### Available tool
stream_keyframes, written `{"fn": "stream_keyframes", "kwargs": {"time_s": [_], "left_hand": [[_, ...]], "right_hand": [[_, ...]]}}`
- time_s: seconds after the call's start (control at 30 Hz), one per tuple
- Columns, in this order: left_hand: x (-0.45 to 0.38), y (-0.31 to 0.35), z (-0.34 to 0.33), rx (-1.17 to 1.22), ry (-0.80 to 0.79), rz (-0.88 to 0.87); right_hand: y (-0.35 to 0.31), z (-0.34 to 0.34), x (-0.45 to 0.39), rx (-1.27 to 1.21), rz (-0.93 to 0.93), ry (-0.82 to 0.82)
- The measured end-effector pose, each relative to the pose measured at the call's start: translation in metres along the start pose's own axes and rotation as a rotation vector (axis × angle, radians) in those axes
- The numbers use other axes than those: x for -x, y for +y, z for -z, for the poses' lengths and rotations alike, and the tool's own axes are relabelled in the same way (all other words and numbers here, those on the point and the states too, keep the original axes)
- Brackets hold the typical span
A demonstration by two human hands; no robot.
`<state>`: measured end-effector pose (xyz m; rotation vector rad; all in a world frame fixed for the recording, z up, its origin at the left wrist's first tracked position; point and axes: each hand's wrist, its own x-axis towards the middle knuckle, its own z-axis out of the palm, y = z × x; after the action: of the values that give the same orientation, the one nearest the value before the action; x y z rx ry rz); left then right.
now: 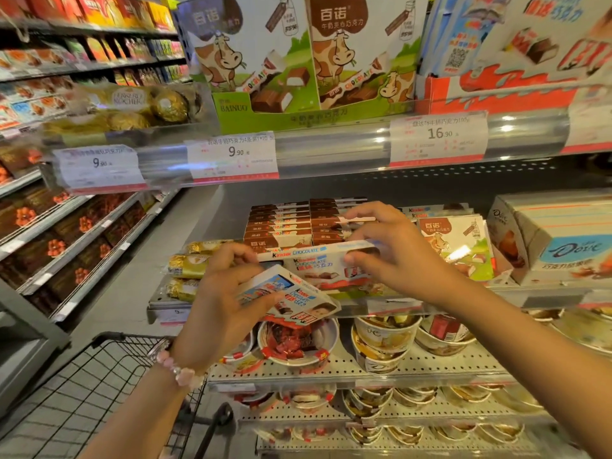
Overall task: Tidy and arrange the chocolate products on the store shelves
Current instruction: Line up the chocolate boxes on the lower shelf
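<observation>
The left hand (222, 303) grips a tilted Kinder Chocolate box (291, 298) at the shelf edge (390, 306). The right hand (390, 250) pinches a second Kinder box (318, 260) above it, before stacked Bainuo packs (281, 223). A Dove carton (559, 240) stands right.

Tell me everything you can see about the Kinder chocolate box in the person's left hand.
The Kinder chocolate box is a flat, thin carton, mostly white with blue and red lettering, red along its lower edge and a small picture panel at one corner. It looks like printed cardboard, closed and undamaged. It is tilted, its printed face turned up toward the camera, in front of the middle shelf's edge. The left hand grips its left end, thumb across the face. Nothing else visibly touches it.
</observation>
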<state>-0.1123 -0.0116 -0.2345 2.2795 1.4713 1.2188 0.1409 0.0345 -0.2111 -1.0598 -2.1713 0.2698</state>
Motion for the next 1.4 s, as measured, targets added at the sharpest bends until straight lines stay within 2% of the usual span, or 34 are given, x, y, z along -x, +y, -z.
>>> {"fn": "stream_keyframes", "kwargs": {"time_s": [0.13,0.2,0.47,0.57,0.73,0.97,1.1,1.17,1.3,1.4], "left_hand": [[0.004,0.006,-0.002,0.290,-0.017,0.199],[0.007,0.007,-0.004,0.401,-0.021,0.235],[0.007,0.022,-0.012,0.465,-0.017,0.229],[0.002,0.022,-0.013,0.504,-0.071,0.215],[-0.003,0.029,-0.019,0.630,-0.177,0.203],[-0.008,0.040,-0.036,0.601,-0.213,0.200],[-0.015,0.051,-0.051,0.618,-0.232,0.213],[-0.020,0.054,-0.057,0.619,-0.230,0.229],[-0.027,0.057,-0.066,0.589,-0.220,0.233],[-0.026,0.062,-0.072,0.586,-0.258,0.214]], "right_hand": [[-0.002,0.004,0.008,-0.190,-0.119,-0.007],[-0.002,0.004,0.013,-0.296,-0.179,0.010],[0.004,0.011,0.030,-0.500,-0.317,0.091],[0.004,0.014,0.033,-0.557,-0.343,0.102],[0.004,0.013,0.039,-0.520,-0.322,0.073],[0.020,0.021,0.054,-0.473,-0.343,0.016],[0.037,0.035,0.063,-0.385,-0.327,-0.060],[0.049,0.047,0.064,-0.274,-0.274,-0.043],[0.085,0.077,0.050,0.078,-0.301,0.059],[0.114,0.088,0.031,0.354,-0.364,-0.074]]}}
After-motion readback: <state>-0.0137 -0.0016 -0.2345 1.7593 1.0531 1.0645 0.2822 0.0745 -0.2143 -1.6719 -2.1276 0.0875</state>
